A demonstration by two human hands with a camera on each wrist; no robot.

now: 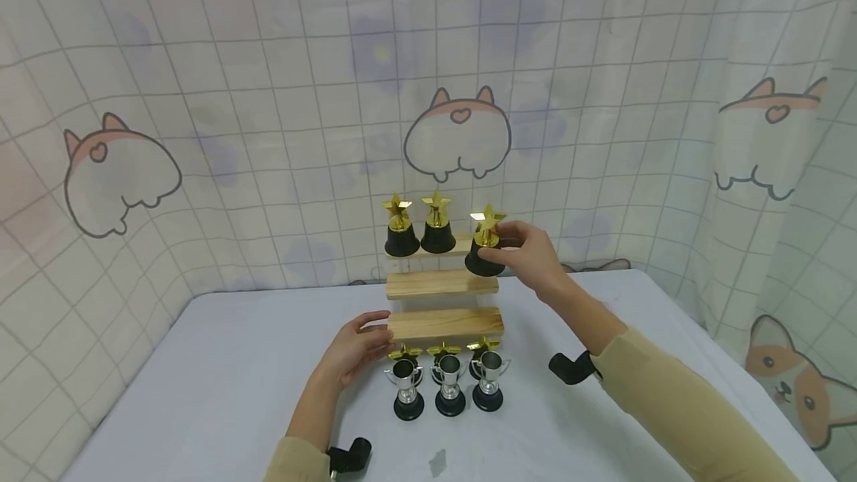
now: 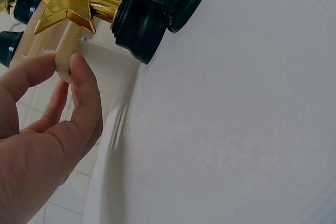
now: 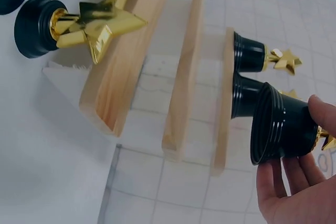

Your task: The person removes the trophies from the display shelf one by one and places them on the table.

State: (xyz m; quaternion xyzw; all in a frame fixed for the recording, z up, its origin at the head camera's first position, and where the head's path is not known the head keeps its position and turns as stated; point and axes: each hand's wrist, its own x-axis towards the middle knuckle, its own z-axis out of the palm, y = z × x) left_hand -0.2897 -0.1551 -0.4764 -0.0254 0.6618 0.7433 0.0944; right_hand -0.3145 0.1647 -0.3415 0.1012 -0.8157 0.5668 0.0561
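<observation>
My right hand (image 1: 532, 255) grips a gold star trophy (image 1: 485, 248) by its black base, near the right end of the top step of a wooden stepped rack (image 1: 445, 324). In the right wrist view the trophy's hollow underside (image 3: 265, 127) faces the steps, close beside two standing trophies. Thumb and index finger of my left hand (image 1: 358, 348) pinch the left end of the lowest step (image 2: 65, 51). On the top step's left part stand two more star trophies, one at the far left (image 1: 402, 236) and one beside it (image 1: 438, 229).
Three silver cup trophies, among them the middle one (image 1: 450, 385), stand on the white tabletop (image 1: 254, 378) before the rack. Three gold star trophies, one at the right (image 1: 483, 348), stand between them and the lowest step. A gridded curtain (image 1: 288, 132) hangs behind.
</observation>
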